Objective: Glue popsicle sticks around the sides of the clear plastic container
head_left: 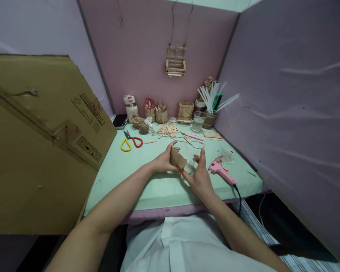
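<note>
From the head view, the only one, I take the brown panel piece (178, 158) between my hands as the centre of the dial. My left hand (164, 160) is closed on it from 9 o'clock, thumb below and fingers behind. My right hand (200, 174) is at 4 o'clock, thumb at the piece's lower edge, fingers spread wide; whether they grip the clear part (190, 167) I cannot tell. The panel looks formed, its ridged edge in place, while the clear part beside it looks bare, so I judge this piece partly made, with that side left.

The pink glue gun (222, 173) lies out of hand between 3 and 4 o'clock, scraps (227, 155) at 3. Loose sticks (167, 130) at 11 o'clock and flat sticks (212, 135) at 2 remain unused, the scissors (130, 140) lie between 9 and 10, and a woven holder (186, 110) stands whole at 12
</note>
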Action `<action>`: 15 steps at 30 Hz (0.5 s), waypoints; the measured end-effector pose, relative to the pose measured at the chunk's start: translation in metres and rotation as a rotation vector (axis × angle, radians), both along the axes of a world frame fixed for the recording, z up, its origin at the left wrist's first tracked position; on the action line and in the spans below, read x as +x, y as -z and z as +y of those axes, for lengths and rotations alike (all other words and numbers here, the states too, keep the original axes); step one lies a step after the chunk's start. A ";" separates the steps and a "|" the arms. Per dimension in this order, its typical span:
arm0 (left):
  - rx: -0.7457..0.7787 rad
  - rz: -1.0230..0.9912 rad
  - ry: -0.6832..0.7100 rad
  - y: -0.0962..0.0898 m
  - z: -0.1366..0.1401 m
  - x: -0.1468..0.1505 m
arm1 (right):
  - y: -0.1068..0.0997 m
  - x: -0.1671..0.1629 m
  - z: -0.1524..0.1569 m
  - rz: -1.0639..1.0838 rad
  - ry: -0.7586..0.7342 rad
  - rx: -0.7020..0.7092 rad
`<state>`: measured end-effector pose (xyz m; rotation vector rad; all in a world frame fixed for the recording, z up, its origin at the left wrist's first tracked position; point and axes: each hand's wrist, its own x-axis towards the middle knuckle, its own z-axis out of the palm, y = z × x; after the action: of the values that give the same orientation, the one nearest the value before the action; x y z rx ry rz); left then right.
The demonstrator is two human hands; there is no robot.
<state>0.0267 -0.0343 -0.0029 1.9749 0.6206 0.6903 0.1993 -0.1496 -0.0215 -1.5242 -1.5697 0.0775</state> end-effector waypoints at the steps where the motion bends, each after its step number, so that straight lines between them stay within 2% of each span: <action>1: 0.001 -0.001 0.002 0.000 0.000 0.000 | 0.000 0.000 0.000 0.001 0.001 0.002; 9: -0.008 -0.001 -0.009 0.001 0.001 0.000 | -0.002 -0.001 -0.002 -0.026 0.009 0.011; 15: -0.041 -0.013 -0.009 0.003 0.001 0.001 | -0.023 -0.002 -0.004 -0.187 0.070 0.166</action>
<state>0.0273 -0.0331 -0.0060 1.9295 0.6312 0.6899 0.1969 -0.1536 0.0015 -1.4865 -1.6233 -0.2361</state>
